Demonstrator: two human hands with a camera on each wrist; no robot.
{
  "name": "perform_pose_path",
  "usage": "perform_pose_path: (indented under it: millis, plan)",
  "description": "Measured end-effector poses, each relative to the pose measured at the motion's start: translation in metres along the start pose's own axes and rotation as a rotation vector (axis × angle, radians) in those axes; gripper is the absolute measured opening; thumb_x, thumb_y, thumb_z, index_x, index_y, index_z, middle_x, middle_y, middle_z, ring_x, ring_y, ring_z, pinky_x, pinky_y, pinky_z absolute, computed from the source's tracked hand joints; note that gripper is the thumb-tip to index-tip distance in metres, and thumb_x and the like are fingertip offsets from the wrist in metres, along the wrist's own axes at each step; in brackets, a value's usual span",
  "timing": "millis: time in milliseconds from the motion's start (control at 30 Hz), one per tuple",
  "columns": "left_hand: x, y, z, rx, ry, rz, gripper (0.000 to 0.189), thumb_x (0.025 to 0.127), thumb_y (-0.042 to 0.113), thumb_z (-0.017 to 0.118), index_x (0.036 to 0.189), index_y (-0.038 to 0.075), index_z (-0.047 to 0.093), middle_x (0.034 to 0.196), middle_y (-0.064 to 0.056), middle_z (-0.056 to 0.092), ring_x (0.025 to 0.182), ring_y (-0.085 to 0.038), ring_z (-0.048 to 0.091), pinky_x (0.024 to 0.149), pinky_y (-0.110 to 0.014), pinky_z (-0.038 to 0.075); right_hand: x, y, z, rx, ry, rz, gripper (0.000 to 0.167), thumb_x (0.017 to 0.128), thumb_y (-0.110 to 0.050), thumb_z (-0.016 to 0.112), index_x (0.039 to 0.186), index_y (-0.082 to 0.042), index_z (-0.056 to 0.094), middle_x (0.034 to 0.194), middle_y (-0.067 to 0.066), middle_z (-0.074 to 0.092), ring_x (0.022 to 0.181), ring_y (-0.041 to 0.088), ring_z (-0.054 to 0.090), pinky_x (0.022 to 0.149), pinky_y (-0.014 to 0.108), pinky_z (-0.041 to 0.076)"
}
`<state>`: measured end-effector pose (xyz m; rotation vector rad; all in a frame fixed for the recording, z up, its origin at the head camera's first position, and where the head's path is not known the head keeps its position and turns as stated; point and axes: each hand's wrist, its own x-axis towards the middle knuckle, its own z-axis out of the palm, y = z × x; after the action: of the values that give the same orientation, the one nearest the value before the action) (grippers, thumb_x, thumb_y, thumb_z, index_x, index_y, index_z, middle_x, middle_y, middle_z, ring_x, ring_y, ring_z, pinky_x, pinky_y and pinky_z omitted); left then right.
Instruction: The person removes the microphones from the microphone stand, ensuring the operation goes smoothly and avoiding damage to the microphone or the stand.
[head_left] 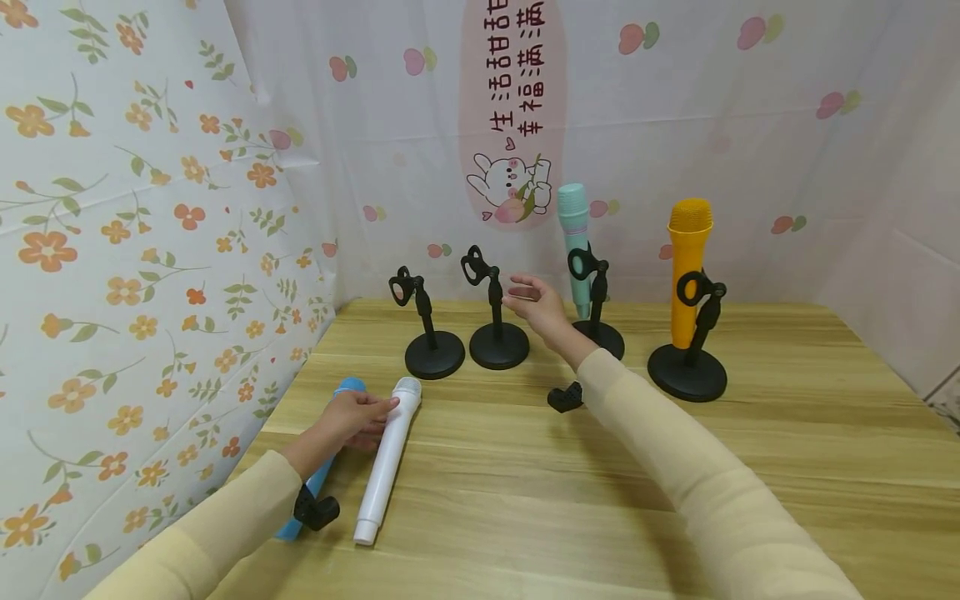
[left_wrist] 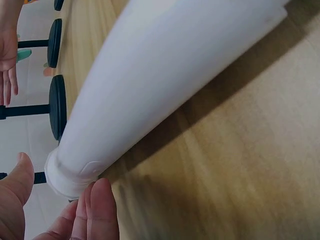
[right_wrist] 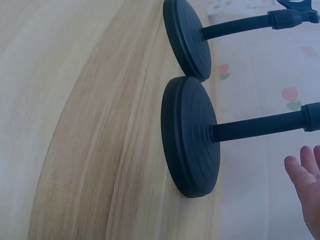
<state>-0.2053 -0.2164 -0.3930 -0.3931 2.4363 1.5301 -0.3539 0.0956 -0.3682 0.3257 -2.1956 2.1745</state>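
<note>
A white microphone (head_left: 388, 467) slants over the tabletop, its head away from me. My left hand (head_left: 358, 418) is at its head end; in the left wrist view the thumb (left_wrist: 19, 177) stands apart on one side and fingertips (left_wrist: 102, 200) are right at the rim on the other. Under my left forearm lies a blue microphone (head_left: 318, 479), partly hidden. My right hand (head_left: 542, 310) is raised with fingers spread beside the upright of a black microphone stand (head_left: 498, 343), whose clip holds nothing. In the right wrist view its fingers (right_wrist: 300, 175) show near that stand's pole.
Another black stand (head_left: 433, 354) with a bare clip is at the left. To the right, a mint microphone (head_left: 573, 221) and an orange microphone (head_left: 684, 275) stand upright at black stands. Behind the wooden table (head_left: 810, 467) hangs a patterned curtain (head_left: 390, 125).
</note>
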Motion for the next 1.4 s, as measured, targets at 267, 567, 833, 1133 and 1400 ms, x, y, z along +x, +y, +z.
perform_pose_path:
  millis: [267,567,833,1133,1400]
  plan:
    - [0.002,0.013,-0.011,-0.028,-0.012,0.045,0.052,0.094,0.034,0.066,0.122,-0.008,0.053,0.114,-0.025,0.06,0.091,-0.028,0.066,0.07,-0.039,0.058,-0.01,0.003,-0.013,0.006,-0.023,-0.017,0.046,0.093,-0.009,0.067,0.135,-0.005,0.052,0.129,0.02,0.057,0.116,0.031,0.058,0.098,0.042,0.047]
    - [0.007,0.035,-0.012,-0.065,-0.033,0.086,0.051,0.094,0.035,0.065,0.125,-0.005,0.056,0.126,-0.026,0.056,0.103,-0.035,0.062,0.081,-0.045,0.056,-0.023,0.008,-0.023,0.0,-0.064,-0.034,0.047,0.092,-0.008,0.068,0.136,-0.004,0.051,0.129,0.023,0.056,0.114,0.03,0.058,0.094,0.038,0.049]
    - [0.01,0.05,-0.005,-0.103,-0.079,0.166,0.052,0.094,0.036,0.066,0.127,-0.002,0.056,0.127,-0.027,0.054,0.101,-0.031,0.062,0.074,-0.037,0.058,-0.037,0.004,-0.035,-0.036,-0.095,-0.026,0.048,0.093,-0.012,0.067,0.138,-0.006,0.05,0.132,0.02,0.055,0.113,0.028,0.059,0.094,0.036,0.05]
    - [0.01,0.076,0.012,-0.14,-0.095,0.206,0.049,0.093,0.036,0.067,0.126,0.001,0.056,0.123,-0.023,0.058,0.107,-0.035,0.061,0.074,-0.036,0.058,-0.049,0.002,-0.05,-0.072,-0.061,-0.048,0.047,0.092,-0.014,0.069,0.136,-0.005,0.053,0.129,0.018,0.058,0.108,0.02,0.061,0.09,0.033,0.052]
    - [0.013,0.098,0.035,-0.18,-0.118,0.259,0.042,0.094,0.034,0.066,0.124,0.005,0.061,0.117,-0.016,0.062,0.109,-0.036,0.06,0.076,-0.037,0.058,-0.058,0.004,-0.065,-0.068,0.014,-0.143,0.043,0.094,-0.009,0.066,0.133,0.004,0.053,0.125,0.019,0.058,0.099,0.008,0.061,0.084,0.024,0.053]
